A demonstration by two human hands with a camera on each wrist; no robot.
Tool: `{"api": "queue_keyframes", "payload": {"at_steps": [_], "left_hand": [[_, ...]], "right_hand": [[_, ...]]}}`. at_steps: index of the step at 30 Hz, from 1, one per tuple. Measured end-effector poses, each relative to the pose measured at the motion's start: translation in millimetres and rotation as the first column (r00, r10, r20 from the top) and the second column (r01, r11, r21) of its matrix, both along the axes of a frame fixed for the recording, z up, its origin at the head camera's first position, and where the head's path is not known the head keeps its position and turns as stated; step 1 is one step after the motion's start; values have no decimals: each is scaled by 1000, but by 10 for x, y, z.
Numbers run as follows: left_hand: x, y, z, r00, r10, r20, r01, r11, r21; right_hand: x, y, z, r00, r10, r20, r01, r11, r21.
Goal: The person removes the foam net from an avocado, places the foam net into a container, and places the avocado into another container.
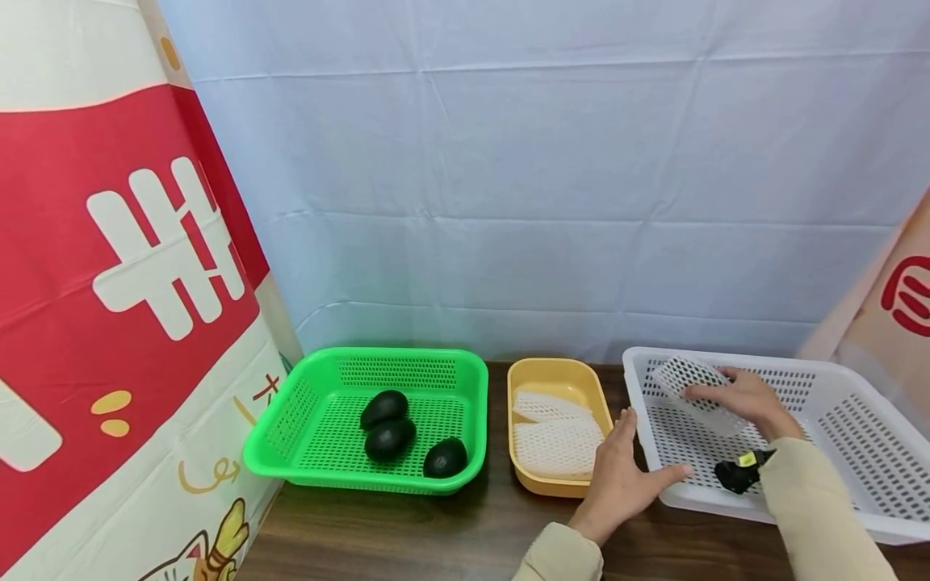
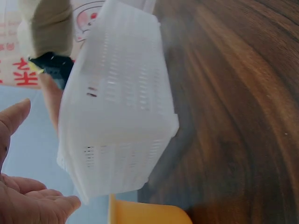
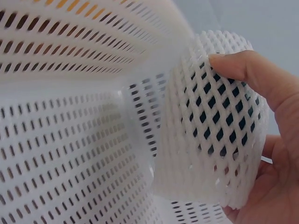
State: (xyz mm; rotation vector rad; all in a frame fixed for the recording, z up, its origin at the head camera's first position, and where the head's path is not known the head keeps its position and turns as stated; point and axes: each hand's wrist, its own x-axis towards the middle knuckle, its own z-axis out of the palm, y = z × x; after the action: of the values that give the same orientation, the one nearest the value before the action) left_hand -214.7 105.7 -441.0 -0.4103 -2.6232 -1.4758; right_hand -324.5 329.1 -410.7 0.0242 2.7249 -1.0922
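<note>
My right hand (image 1: 751,399) pinches a white foam net sleeve (image 3: 215,116) between thumb and fingers, over the left part of the white basket (image 1: 748,355). Through the mesh a dark, rounded avocado shows inside the sleeve. The lower end of the net hangs loose below the fruit. My left hand (image 1: 621,476) holds nothing; its fingers and thumb are spread beside the left wall of that basket, thumb near the rim. It also lies close to the yellow tray (image 1: 555,367), which holds flat foam net sleeves (image 1: 555,444).
To the left stands a green basket (image 1: 363,484) with three dark avocados (image 1: 390,440) in it. All the containers sit on a dark wooden table (image 1: 363,532). A pale cloth (image 1: 508,202) hangs behind, and a printed cloth (image 1: 109,363) hangs at the left.
</note>
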Motion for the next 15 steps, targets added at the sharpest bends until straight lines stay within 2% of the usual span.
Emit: {"api": "queue_keyframes", "payload": {"at_steps": [3, 10, 13, 15], "left_hand": [[-6, -28, 35, 1000, 11, -9, -11, 999, 43], [12, -110, 158, 999, 25, 20, -28, 989, 149], [16, -153, 196, 1000, 10, 25, -15, 976, 217], [22, -176, 211, 999, -13, 40, 2, 960, 281]], "right_hand": [[42, 13, 59, 999, -16, -30, 16, 1000, -12], [146, -14, 168, 993, -33, -116, 32, 999, -12], [202, -62, 198, 985, -36, -170, 36, 999, 0], [248, -101, 215, 976, -39, -214, 42, 999, 6]]}}
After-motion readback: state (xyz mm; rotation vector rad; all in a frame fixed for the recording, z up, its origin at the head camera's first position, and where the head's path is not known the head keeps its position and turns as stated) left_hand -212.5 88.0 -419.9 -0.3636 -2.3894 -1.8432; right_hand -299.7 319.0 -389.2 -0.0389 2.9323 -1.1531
